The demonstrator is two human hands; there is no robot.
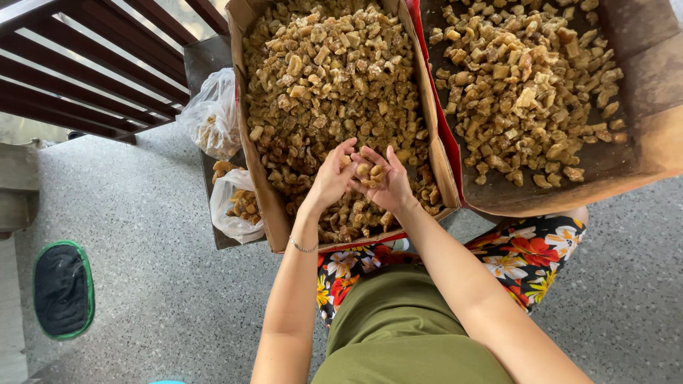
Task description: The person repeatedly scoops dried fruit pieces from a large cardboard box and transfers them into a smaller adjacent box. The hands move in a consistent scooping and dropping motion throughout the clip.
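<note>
Both hands meet over the near end of a cardboard box [250, 135] heaped with small brownish-yellow chunks [327, 78]. The right hand [388, 183] is cupped palm up, half open, cradling a few of these chunks [370, 172]; the left hand [331, 178] lies touching it at 9 o'clock, fingers loosely curled with the tips reaching into the cupped pieces, though whether it pinches one cannot be told. A thin bracelet [304, 248] circles the left wrist. At 2 o'clock from the hands a second, wider cardboard box [640, 85] holds a thinner spread of the same chunks, its wall pressed against the first box along a red edge. At 9 o'clock, just beside the first box, two clear plastic bags [228, 206] hold more pieces. At 6 o'clock lie the person's green garment [398, 320] and flowered cloth [526, 256]. At 8 o'clock, well apart on the speckled floor [156, 270], lies a dark green-rimmed mat [62, 288]. Dark wooden slats [85, 71] run at 10 o'clock.
</note>
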